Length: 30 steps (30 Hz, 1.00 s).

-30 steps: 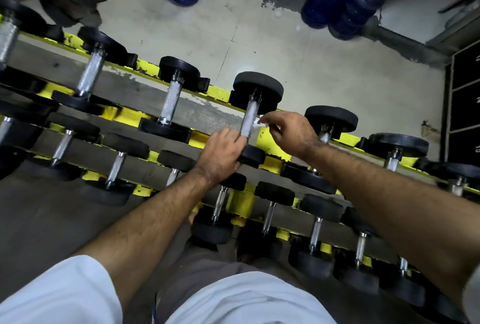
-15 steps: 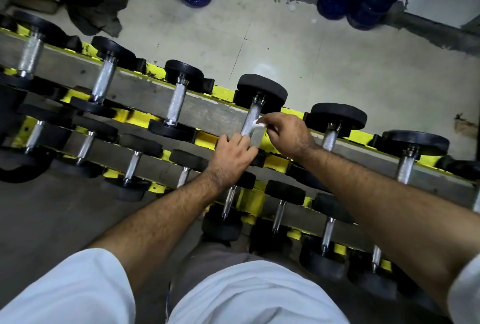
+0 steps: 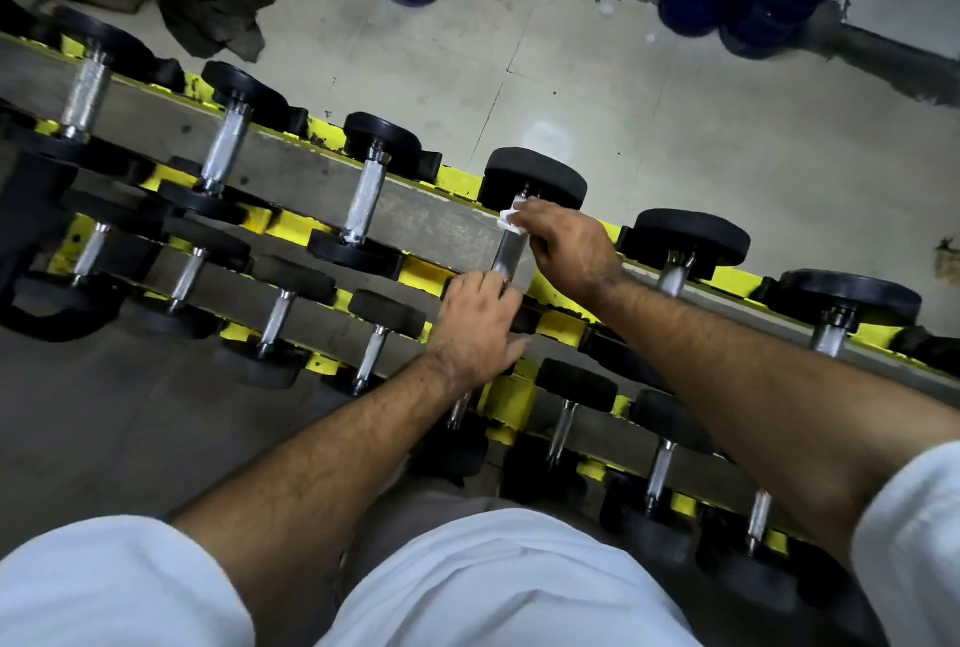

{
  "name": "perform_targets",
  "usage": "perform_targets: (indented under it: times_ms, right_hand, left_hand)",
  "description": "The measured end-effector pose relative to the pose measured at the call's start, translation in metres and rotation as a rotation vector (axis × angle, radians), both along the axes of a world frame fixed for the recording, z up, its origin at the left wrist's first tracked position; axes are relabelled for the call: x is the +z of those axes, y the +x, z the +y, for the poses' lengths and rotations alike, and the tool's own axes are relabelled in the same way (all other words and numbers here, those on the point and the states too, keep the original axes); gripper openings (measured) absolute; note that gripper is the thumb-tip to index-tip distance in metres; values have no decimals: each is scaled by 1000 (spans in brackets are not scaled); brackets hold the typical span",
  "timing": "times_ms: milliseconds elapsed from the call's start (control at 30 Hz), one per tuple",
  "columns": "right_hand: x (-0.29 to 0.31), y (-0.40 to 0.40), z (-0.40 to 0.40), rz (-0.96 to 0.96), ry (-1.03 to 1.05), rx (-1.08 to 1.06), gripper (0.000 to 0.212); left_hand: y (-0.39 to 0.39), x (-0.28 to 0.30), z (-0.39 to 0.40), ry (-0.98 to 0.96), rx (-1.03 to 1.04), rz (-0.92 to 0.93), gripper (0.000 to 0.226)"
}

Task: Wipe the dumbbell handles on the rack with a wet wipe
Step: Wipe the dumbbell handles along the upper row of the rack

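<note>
The wet wipe (image 3: 510, 220), soft and limp, is pinched in the right hand (image 3: 566, 246) against the far end of the dumbbell handle (image 3: 506, 257) on the rack (image 3: 426, 220), top row, centre. The left hand (image 3: 475, 324) rests, fingers extended, on the near end. The dumbbell is probably heavy and rigid; wrap the wipe around the knurled steel, which may be slick when wet

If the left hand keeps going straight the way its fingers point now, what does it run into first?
Most likely the chrome handle of the dumbbell being wiped: the left hand rests at its near end, fingers pointing up along it. Further along sit the wet wipe and the right hand. Depth is hard to judge from above.
</note>
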State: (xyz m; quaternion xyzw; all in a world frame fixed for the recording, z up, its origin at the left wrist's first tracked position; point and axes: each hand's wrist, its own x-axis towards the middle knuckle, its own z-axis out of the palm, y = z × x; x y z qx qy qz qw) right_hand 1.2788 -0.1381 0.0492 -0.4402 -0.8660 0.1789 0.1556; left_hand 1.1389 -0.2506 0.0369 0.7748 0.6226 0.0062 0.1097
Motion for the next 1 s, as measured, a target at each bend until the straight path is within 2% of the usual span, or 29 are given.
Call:
perform_targets:
  times_ms: [200, 300, 467, 633, 667, 733, 800, 933, 1000]
  right_hand:
    - [-11, -12, 27, -281, 84, 210, 31]
    - [-21, -15, 25, -436, 37, 253, 40]
    - [-22, -6, 14, -532, -5, 514, 50]
    - [-14, -12, 23, -655, 15, 302, 59]
    - [-18, -13, 15, -640, 28, 324, 60]
    - [-24, -9, 1, -630, 30, 526, 61]
    - [-20, -3, 10, -652, 44, 664, 53]
    - [-12, -17, 36, -662, 115, 380, 44]
    - [-16, -28, 18, -711, 63, 499, 40]
  left_hand:
    - [-27, 3, 8, -84, 158, -344, 41]
    - [-34, -5, 4, -119, 310, -461, 48]
    - [-27, -4, 4, -126, 342, -457, 51]
    - [-32, -6, 1, -126, 335, -513, 47]
    - [-35, -7, 0, -131, 345, -562, 46]
    - [-44, -8, 0, -146, 405, -673, 45]
    - [-51, -8, 1, -193, 459, -733, 50]
    - [-57, -8, 4, -280, 510, -808, 44]
    - [-58, -9, 5, -276, 536, -818, 45]
